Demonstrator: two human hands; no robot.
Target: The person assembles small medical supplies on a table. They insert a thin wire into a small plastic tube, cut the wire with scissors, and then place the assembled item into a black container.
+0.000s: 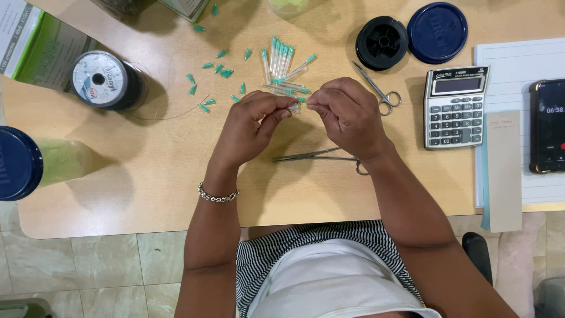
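Note:
Over the middle of the wooden table [147,176], my left hand [253,123] and my right hand [347,115] meet fingertip to fingertip. Between them they pinch a small capped needle [296,106] with a clear sheath and green hub. My left wrist wears a beaded bracelet [218,195]. Just beyond my fingers lies a pile of similar capped needles [281,59], and loose green hubs [209,82] are scattered to its left. Slim metal forceps [321,157] lie under my right wrist.
Small scissors [379,91] lie right of the pile. A black spool [381,42], blue lid [437,32], calculator [456,106], notepad [518,65] and phone [547,126] sit at right. A wire spool [106,79], box [35,41] and blue-lidded jar [23,164] stand at left.

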